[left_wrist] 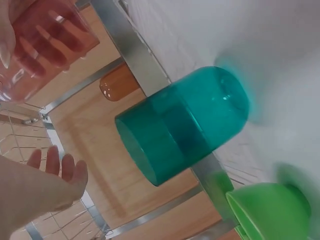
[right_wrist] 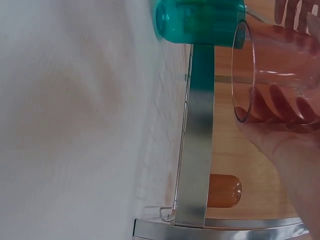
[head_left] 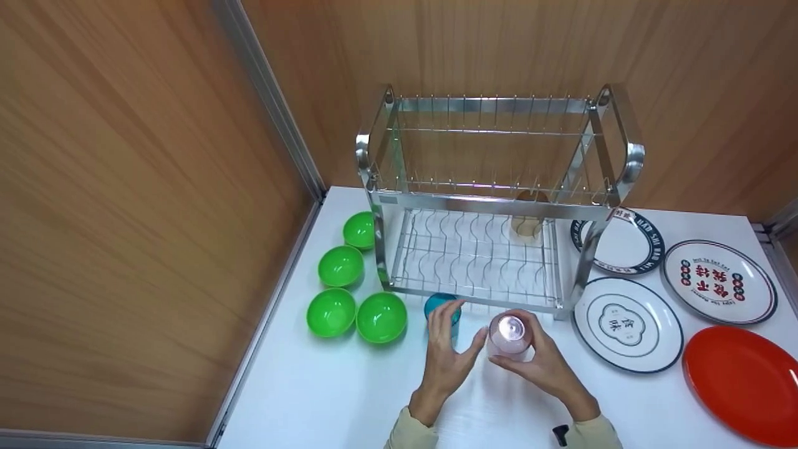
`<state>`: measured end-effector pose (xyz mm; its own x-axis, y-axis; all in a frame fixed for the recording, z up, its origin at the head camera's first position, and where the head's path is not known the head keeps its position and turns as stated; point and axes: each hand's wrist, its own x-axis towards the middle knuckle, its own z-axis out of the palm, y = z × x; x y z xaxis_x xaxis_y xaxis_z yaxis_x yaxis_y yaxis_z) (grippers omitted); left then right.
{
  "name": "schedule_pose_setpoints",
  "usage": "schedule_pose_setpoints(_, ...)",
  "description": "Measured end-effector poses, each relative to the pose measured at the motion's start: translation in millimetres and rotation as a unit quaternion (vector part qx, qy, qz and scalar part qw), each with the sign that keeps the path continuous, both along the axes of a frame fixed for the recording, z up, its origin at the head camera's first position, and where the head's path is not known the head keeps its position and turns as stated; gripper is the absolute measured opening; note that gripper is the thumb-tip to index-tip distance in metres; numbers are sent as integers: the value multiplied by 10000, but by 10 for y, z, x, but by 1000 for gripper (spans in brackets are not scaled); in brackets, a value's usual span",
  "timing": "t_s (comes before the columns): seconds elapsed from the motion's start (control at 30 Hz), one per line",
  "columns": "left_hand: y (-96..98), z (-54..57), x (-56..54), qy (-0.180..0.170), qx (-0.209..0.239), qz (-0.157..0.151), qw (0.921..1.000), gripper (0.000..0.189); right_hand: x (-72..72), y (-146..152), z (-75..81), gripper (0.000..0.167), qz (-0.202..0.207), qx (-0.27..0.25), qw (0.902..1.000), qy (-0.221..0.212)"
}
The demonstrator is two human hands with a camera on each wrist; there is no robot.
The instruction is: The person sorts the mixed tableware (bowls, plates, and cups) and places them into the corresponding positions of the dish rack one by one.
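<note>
My right hand point(head_left: 548, 369) grips a clear pink cup point(head_left: 508, 340) above the table, in front of the rack. The cup is upside down, its rounded base up and its open rim facing the table in the right wrist view. To its left, my left hand point(head_left: 446, 363) is held with fingers extended and thumb apart, holding nothing. Just beyond the left fingers, a teal cup point(left_wrist: 200, 115) stands upright on the table. An amber cup point(right_wrist: 225, 190) sits upside down in the right part of the metal dish rack point(head_left: 474, 202).
Several green bowls point(head_left: 381, 318) cluster left of the rack. On the right lie two white plates with red and grey print point(head_left: 628, 324), a dark-rimmed plate point(head_left: 623, 243) and a red plate point(head_left: 742, 383). Wooden panels point(head_left: 156, 218) enclose the white table point(head_left: 312, 393) at left and back.
</note>
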<state>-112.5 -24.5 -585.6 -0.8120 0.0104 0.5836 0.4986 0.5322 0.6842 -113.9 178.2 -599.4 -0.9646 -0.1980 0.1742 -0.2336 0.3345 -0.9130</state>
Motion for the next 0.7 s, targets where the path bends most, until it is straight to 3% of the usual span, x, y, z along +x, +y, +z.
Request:
schedule_pose_setpoints(0.13,-64,-45,-45,10,190,420,9989,69,-14,7,-12,89,-45,-18,10000,-6)
schedule_pose_setpoints(0.37,-135,-117,-122,-365,518,856,9943,89,-42,11,-35,89,-113,-38,9999,29)
schedule_pose_setpoints(0.5,-162,-183,-162,-598,627,1008,9911,97,-93,21,-35,88,-117,-205,9997,66)
schedule_pose_setpoints(0.7,-175,-269,-202,-1106,653,1004,9866,109,-217,24,6,88,-276,-269,9990,207)
